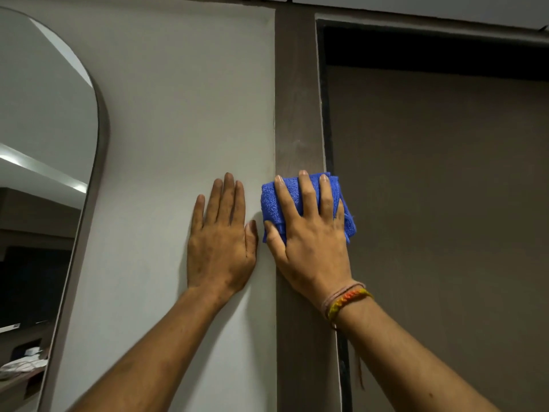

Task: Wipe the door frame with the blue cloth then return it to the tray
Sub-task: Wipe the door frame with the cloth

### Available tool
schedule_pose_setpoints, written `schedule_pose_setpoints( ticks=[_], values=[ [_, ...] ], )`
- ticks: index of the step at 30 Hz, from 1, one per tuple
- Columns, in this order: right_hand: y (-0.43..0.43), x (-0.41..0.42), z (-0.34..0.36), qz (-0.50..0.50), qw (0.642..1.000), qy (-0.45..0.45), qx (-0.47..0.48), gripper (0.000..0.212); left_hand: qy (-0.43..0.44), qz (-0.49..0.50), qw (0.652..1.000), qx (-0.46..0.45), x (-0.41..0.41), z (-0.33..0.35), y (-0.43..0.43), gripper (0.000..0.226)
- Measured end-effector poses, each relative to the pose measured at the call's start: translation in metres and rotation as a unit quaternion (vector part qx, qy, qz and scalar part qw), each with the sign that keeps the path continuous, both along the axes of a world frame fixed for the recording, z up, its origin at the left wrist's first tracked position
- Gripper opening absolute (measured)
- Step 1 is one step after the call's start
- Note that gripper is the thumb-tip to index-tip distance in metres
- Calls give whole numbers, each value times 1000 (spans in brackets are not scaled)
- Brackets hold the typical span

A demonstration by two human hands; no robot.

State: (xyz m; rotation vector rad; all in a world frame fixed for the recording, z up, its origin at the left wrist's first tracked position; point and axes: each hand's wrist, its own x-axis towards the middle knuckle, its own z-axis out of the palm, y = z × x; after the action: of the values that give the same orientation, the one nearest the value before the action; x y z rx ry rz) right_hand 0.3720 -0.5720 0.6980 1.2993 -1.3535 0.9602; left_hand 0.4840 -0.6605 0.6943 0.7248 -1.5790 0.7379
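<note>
A pale grey wall point(178, 99) fills the middle of the view; a brown upright door frame point(298, 99) runs from 12 o'clock down to 6 o'clock, just right of centre. The left hand point(221, 242) lies flat on the wall, fingers together and pointing up, just beside the frame at about 9 o'clock of the other hand; the right hand point(309, 233) presses a folded blue cloth point(276, 203) flat against the frame, fingers spread over it; the cloth overhangs the frame's edges at 3 and 9 o'clock; an arched mirror point(44, 144) is on the wall at 9 o'clock.
</note>
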Motion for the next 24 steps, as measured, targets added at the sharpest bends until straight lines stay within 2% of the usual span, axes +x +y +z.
schedule_pose_setpoints(
  ticks=[4, 8, 11, 15, 19, 21, 24],
  values=[
    [-2, -4, 41, -10, 1000, 18, -4, 67, 10, 5, 1000, -12, 0, 0, 1, 63],
    [-1, 4, 83, -13, 1000, -4, -3, 64, 11, 5, 1000, -9, 0, 0, 0, 63],
    [-1, 6, 69, -8, 1000, -7, -17, 65, 11, 4, 1000, -15, 0, 0, 0, 62],
    [1, 1, 2, 9, 1000, 1, -13, 71, 10, 0, 1000, -14, 0, -1, -2, 63],
    [4, -1, -48, -21, 1000, 2, 12, 70, 9, -3, 1000, -10, 0, -2, -1, 63],
    [4, -4, -36, -24, 1000, 9, 17, 70, 6, -3, 1000, -8, 0, -2, -1, 64],
    [1, -3, 21, -10, 1000, 11, 14, 70, 7, -2, 1000, -4, -1, -3, 0, 63]
  ],
)
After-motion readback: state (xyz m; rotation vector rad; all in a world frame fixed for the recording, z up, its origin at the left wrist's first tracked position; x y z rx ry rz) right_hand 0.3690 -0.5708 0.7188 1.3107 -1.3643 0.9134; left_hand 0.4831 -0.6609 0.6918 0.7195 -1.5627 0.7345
